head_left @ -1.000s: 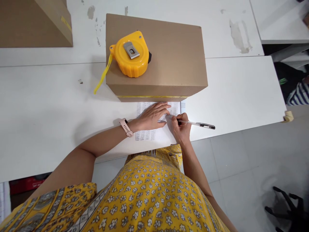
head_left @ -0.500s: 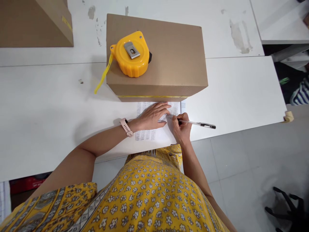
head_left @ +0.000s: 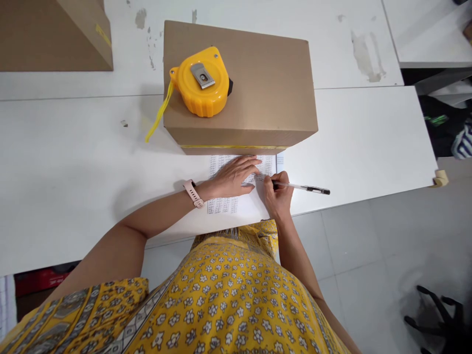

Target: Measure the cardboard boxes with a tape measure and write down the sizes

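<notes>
My left hand [head_left: 235,178] lies open and flat on a sheet of paper [head_left: 250,205] covered with columns of small handwriting. A pale pink band circles that wrist. Just to its right, my right hand [head_left: 279,196] is closed around a pen [head_left: 308,188] with a clear barrel and a dark clip. The pen's tip end points left toward the paper, but the tip itself is hard to make out. Directly beyond the hands stands a brown cardboard box [head_left: 265,83], which covers the paper's far edge. On its top rests a yellow tape measure [head_left: 202,83] with a yellow wrist strap.
The white table [head_left: 73,157] has worn patches and a seam across it. Another cardboard box [head_left: 51,39] stands at the far left. Striped and dark cloth [head_left: 462,140] lies beyond the table's right end. Black chair legs [head_left: 438,314] show on the tiled floor at lower right.
The two frames are almost identical. Only a slight shift of the camera's view shows; both hands and the pen keep their places on the paper.
</notes>
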A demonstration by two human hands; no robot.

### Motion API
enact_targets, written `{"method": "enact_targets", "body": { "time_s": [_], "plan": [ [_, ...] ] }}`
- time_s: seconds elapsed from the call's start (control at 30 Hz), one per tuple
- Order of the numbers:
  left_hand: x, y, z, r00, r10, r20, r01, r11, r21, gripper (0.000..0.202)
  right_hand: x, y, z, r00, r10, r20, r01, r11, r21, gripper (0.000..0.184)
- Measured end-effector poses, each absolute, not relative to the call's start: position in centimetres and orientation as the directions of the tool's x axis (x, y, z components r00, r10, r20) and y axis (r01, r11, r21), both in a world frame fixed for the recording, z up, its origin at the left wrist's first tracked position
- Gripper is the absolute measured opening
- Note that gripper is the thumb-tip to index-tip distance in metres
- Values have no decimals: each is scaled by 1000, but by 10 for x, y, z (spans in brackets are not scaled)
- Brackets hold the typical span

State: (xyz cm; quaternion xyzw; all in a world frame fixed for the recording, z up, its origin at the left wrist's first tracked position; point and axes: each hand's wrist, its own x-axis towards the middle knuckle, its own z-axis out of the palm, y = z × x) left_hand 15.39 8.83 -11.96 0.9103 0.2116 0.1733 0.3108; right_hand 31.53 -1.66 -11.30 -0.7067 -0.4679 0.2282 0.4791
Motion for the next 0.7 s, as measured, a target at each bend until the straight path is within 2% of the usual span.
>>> {"method": "enact_targets", "body": {
  "time_s": [0.7],
  "plan": [
    [154, 88, -122, 849, 488, 202, 269, -728, 630, 34, 315, -17, -113, 480, 869, 124, 436, -113, -893, 26]
  ]
}}
